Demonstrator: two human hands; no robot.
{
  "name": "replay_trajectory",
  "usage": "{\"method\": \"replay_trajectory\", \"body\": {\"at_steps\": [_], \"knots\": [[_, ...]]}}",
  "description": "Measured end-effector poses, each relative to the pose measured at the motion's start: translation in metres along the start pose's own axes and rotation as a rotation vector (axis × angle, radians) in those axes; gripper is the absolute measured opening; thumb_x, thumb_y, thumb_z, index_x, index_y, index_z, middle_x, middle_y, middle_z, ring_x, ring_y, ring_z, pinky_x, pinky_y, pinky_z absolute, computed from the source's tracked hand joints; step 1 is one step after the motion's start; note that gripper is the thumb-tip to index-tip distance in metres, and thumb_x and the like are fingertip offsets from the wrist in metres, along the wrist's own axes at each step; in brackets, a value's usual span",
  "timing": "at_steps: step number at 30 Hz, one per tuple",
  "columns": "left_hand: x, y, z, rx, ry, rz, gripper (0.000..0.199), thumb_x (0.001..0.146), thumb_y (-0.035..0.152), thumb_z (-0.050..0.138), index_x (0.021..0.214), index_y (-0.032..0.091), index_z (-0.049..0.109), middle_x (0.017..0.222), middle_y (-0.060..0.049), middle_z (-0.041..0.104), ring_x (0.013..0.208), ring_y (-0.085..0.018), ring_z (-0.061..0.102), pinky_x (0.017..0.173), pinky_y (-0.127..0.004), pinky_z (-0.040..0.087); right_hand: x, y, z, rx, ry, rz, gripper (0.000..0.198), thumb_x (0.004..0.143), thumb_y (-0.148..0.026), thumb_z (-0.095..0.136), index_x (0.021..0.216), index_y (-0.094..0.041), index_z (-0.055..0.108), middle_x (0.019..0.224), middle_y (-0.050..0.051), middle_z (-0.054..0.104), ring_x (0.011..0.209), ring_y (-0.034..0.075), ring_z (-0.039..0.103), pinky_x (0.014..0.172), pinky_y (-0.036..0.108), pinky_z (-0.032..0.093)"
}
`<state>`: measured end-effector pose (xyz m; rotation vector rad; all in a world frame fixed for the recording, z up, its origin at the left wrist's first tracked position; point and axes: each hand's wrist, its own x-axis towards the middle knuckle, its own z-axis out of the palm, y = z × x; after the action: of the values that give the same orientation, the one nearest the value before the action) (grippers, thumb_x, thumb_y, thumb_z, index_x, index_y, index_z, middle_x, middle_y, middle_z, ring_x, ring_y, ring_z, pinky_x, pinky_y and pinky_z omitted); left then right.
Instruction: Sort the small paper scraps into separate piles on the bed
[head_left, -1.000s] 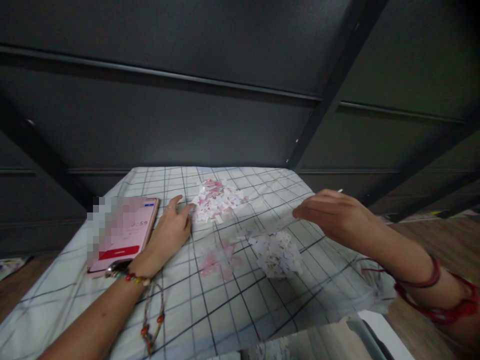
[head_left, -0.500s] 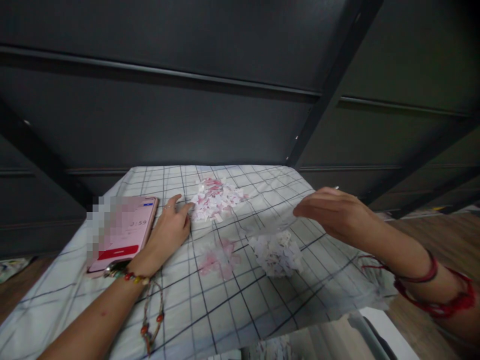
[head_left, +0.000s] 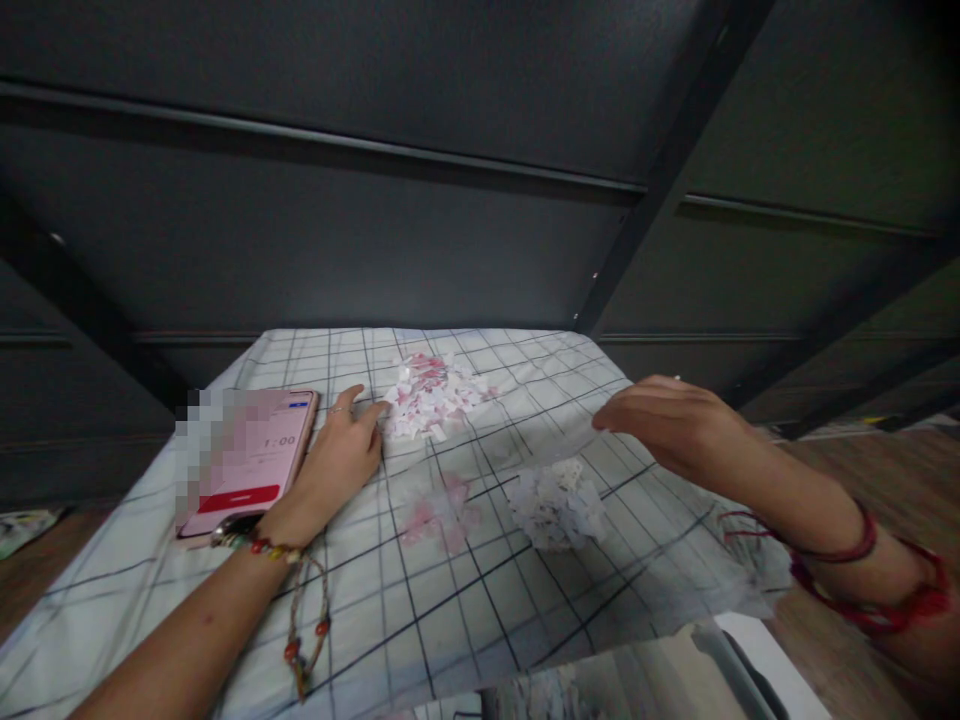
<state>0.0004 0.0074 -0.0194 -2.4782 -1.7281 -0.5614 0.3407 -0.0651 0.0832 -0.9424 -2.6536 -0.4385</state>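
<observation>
A thin see-through plastic sheet or bag [head_left: 525,600] spreads over the front of the checked cloth. My right hand [head_left: 660,425] is raised at the right with its fingers pinched on the plastic's upper edge. Through the plastic show a heap of white paper scraps [head_left: 559,510] and a few pale pink pieces [head_left: 439,515]. My left hand [head_left: 346,445] lies low on the cloth, fingers apart. Its fingertips are by the left side of a pile of white and pink paper scraps [head_left: 435,400] farther back. I cannot tell whether they touch it.
A pink-cased phone [head_left: 247,480] showing 1:00 lies left of my left hand. The checked cloth [head_left: 517,355] covers the table up to a dark panelled wall [head_left: 375,230]. At the bottom edge are a picture-printed item [head_left: 637,680] and a white piece [head_left: 772,660].
My right hand has shifted very slightly right, and the plastic edge it holds looks more stretched. The phone's reading went from 0:59 to 1:00. My left hand stays put.
</observation>
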Motion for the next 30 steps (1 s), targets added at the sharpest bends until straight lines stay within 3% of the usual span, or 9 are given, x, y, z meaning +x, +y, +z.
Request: {"method": "replay_trajectory", "body": {"at_steps": [3, 6, 13, 19, 24, 30], "knots": [[-0.001, 0.0, -0.001, 0.005, -0.008, -0.005, 0.04, 0.082, 0.011, 0.038, 0.119, 0.009, 0.054, 0.132, -0.017, 0.03, 0.118, -0.031, 0.043, 0.1, -0.042, 0.036, 0.007, 0.001, 0.011, -0.052, 0.06, 0.029, 0.036, 0.079, 0.0, 0.035, 0.094, -0.02, 0.06, 0.082, 0.001, 0.067, 0.075, 0.014, 0.059, 0.071, 0.03, 0.045], [-0.002, 0.0, 0.0, -0.01, 0.001, -0.003, 0.039, 0.082, 0.012, 0.038, 0.118, 0.008, 0.055, 0.132, -0.018, 0.03, 0.118, -0.031, 0.042, 0.1, -0.041, 0.037, 0.01, 0.002, 0.017, -0.08, 0.029, 0.039, 0.038, 0.076, 0.002, 0.033, 0.091, -0.019, 0.061, 0.078, 0.001, 0.067, 0.071, 0.014, 0.059, 0.068, 0.029, 0.044], [-0.001, -0.001, 0.004, -0.014, 0.036, 0.019, 0.038, 0.082, 0.012, 0.039, 0.116, 0.012, 0.055, 0.131, -0.015, 0.033, 0.117, -0.029, 0.042, 0.1, -0.042, 0.037, -0.001, 0.004, 0.003, 0.024, 0.027, 0.019, 0.035, 0.076, 0.0, 0.036, 0.094, -0.019, 0.058, 0.084, 0.003, 0.066, 0.078, 0.015, 0.059, 0.071, 0.029, 0.044], [0.0, -0.001, 0.003, -0.03, 0.023, 0.001, 0.039, 0.082, 0.013, 0.038, 0.116, 0.012, 0.055, 0.132, -0.015, 0.032, 0.113, -0.029, 0.046, 0.099, -0.042, 0.038, 0.031, -0.002, 0.019, -0.136, 0.097, 0.085, 0.033, 0.075, 0.001, 0.037, 0.086, -0.019, 0.06, 0.076, 0.001, 0.066, 0.072, 0.014, 0.058, 0.069, 0.028, 0.041], [0.0, 0.001, -0.001, -0.044, -0.007, -0.007, 0.04, 0.082, 0.013, 0.036, 0.117, 0.008, 0.054, 0.131, -0.018, 0.03, 0.119, -0.03, 0.04, 0.1, -0.041, 0.037, 0.054, -0.003, 0.032, -0.187, 0.176, 0.055, 0.034, 0.077, 0.001, 0.035, 0.088, -0.017, 0.061, 0.076, 0.003, 0.065, 0.072, 0.015, 0.056, 0.067, 0.027, 0.038], [0.0, -0.001, -0.001, -0.058, 0.0, 0.008, 0.039, 0.082, 0.014, 0.037, 0.117, 0.01, 0.054, 0.131, -0.016, 0.031, 0.119, -0.03, 0.04, 0.1, -0.043, 0.037, 0.071, -0.015, 0.044, -0.194, 0.152, -0.006, 0.032, 0.08, -0.001, 0.034, 0.088, -0.017, 0.061, 0.072, 0.001, 0.062, 0.068, 0.014, 0.051, 0.065, 0.027, 0.033]]}}
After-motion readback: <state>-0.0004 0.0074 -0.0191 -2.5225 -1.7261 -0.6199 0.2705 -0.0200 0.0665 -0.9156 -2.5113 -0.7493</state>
